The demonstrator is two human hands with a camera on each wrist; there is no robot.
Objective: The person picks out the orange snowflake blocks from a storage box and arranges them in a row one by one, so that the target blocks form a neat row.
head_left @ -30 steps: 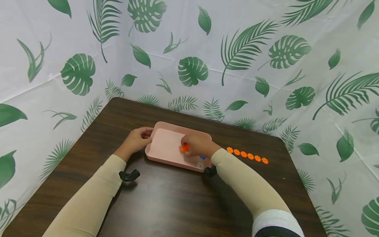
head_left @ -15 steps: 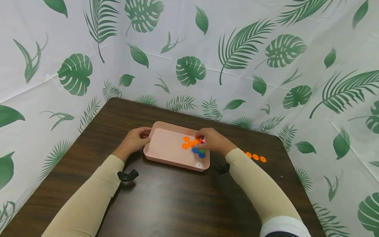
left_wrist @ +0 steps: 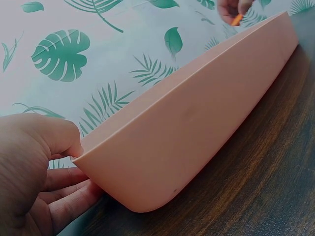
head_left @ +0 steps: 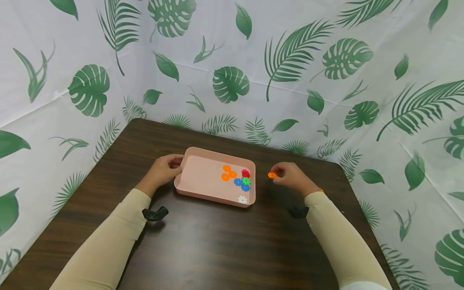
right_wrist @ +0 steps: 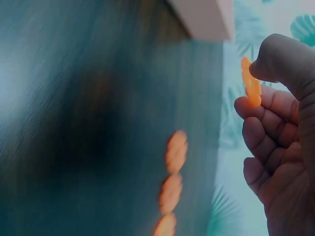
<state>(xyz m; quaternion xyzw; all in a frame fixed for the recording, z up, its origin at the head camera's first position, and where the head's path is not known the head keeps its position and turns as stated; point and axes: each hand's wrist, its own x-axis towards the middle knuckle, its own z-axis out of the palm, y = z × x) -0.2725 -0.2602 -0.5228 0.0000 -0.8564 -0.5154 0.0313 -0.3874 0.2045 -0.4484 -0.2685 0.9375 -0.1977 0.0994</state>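
A pink rectangular tray (head_left: pixel 199 173) lies on the table. My left hand (head_left: pixel 162 170) grips its left end, the thumb at the rim and the fingers against the outer wall, as the left wrist view shows. To the right of the tray, my right hand (head_left: pixel 293 177) pinches an orange flower-shaped disc (right_wrist: pixel 252 83) between thumb and forefinger, above the table. Inside the tray are three orange discs (head_left: pixel 225 177), two blue discs (head_left: pixel 245 188), a green disc (head_left: pixel 246 181), a pinkish-red piece (head_left: pixel 245 172) and a white disc (head_left: pixel 242 199).
In the right wrist view, more orange discs (right_wrist: pixel 171 193) lie in a row on the dark wooden table (head_left: pixel 217 245); my right forearm mostly hides them in the head view. Behind the table hangs a white leaf-patterned cloth (head_left: pixel 232 44).
My right hand has moved right, out of the tray and over the table, with an orange disc. Several discs now show uncovered in the tray. My left hand keeps its grip on the tray.
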